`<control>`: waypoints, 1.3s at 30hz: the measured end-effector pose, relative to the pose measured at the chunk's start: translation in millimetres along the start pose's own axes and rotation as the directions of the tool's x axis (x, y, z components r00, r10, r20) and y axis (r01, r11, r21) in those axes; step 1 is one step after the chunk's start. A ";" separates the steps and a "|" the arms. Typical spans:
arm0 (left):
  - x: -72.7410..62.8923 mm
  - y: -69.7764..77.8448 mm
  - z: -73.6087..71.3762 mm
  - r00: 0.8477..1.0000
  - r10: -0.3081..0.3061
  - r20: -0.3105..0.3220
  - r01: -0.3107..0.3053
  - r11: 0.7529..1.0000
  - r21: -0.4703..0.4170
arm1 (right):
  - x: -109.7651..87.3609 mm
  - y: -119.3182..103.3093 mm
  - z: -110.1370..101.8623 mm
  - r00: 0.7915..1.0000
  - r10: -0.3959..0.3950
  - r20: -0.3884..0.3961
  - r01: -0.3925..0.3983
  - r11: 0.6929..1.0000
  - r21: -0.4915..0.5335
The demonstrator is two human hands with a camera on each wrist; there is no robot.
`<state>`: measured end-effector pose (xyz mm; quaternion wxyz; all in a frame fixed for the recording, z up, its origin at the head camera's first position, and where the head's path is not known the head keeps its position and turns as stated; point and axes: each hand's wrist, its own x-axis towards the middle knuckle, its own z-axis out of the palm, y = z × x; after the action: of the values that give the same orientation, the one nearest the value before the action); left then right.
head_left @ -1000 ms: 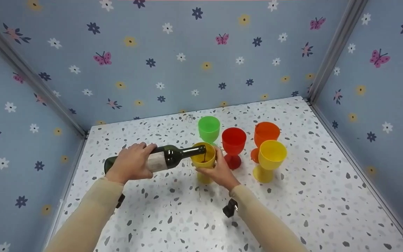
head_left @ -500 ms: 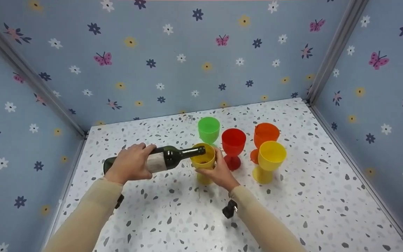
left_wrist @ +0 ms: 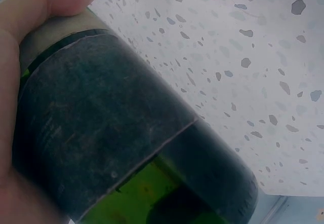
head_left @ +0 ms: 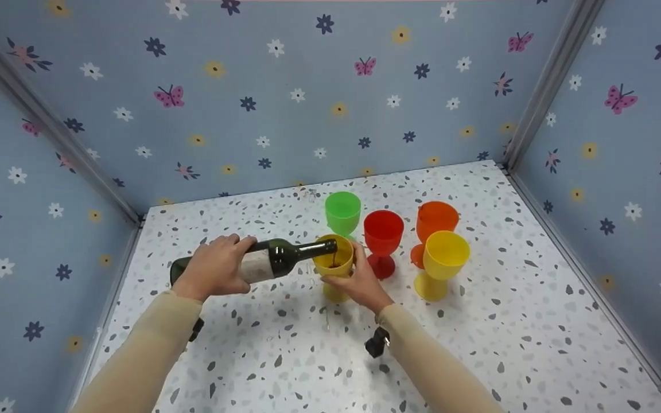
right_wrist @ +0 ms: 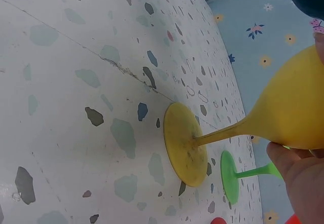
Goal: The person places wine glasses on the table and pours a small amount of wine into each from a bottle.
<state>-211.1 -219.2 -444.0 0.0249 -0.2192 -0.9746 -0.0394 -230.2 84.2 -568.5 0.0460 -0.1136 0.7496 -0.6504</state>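
Note:
My left hand [head_left: 216, 267] grips a dark green wine bottle [head_left: 284, 257] round its labelled body and holds it nearly level, neck to the right. The bottle's mouth lies over the near yellow goblet [head_left: 326, 265], and a thin dark stream falls into it, with dark liquid at the bottom. Fingers and thumb of my right hand [head_left: 362, 282] curl round the goblet's bowl from the right. In the right wrist view the yellow goblet's foot [right_wrist: 183, 145] stands on the table. The left wrist view shows the bottle's lower half [left_wrist: 101, 117] close up, partly covered by my fingers.
Just behind the held goblet stands a green goblet [head_left: 343, 211]. To the right are a red goblet [head_left: 384, 229], an orange goblet [head_left: 435, 219] and a second yellow goblet [head_left: 446, 255]. Flower-patterned walls [head_left: 307, 74] border the speckled table [head_left: 284, 355] at the back and sides.
Both hands, bottle and goblet keep almost the same place. A dark stream shows one second ago, is not visible half a second ago, and shows again now.

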 end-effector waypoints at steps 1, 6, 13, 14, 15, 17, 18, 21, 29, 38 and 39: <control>-0.1 0.1 0.2 1.000 -0.004 0.005 0.004 1.000 -0.001 | 0.0 -0.1 0.0 1.000 0.003 0.000 -0.003 1.000 -0.001; -0.1 -0.5 -0.5 1.000 -0.010 0.016 0.010 1.000 0.001 | 0.6 -1.7 0.3 1.000 0.008 0.004 -0.008 1.000 0.004; 0.5 -0.9 -1.7 1.000 -0.007 0.015 0.007 1.000 0.003 | 0.8 -1.6 0.6 1.000 0.014 0.003 -0.014 1.000 0.010; 0.5 -0.8 -1.8 1.000 -0.006 0.015 0.006 1.000 0.004 | 0.9 -1.8 0.7 1.000 0.013 0.002 -0.013 1.000 0.007; 0.6 -0.7 -1.8 1.000 -0.007 0.015 0.007 1.000 0.005 | 0.9 -1.9 0.8 1.000 0.012 0.002 -0.012 1.000 0.005; 0.6 -0.3 -1.8 1.000 -0.008 0.016 0.008 1.000 0.010 | 0.8 -1.9 0.8 1.000 0.007 0.000 -0.007 1.000 0.000; 0.6 -0.1 -1.7 1.000 -0.008 0.015 0.008 1.000 0.012 | 0.7 -1.8 0.7 1.000 0.004 -0.002 -0.004 1.000 -0.003; 0.4 0.6 -1.8 1.000 -0.011 0.015 0.010 1.000 0.019 | 0.8 -1.5 0.5 1.000 -0.001 -0.006 0.001 1.000 -0.016; 0.4 1.9 -2.1 1.000 -0.008 0.016 0.008 1.000 0.028 | -0.2 -2.0 0.1 1.000 0.013 -0.004 -0.013 1.000 -0.014; 1.0 2.2 -4.1 1.000 0.011 -0.004 -0.011 1.000 0.027 | -1.1 -2.0 -0.3 1.000 0.027 -0.006 -0.027 1.000 -0.009; 0.8 2.1 -4.1 1.000 0.010 -0.002 -0.010 1.000 0.025 | -1.3 -2.0 0.2 1.000 0.028 -0.007 -0.028 1.000 -0.008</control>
<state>-210.8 -217.3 -439.7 0.0289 -0.2237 -0.9739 -0.0273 -228.6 84.1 -566.7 0.0521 -0.1009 0.7539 -0.6471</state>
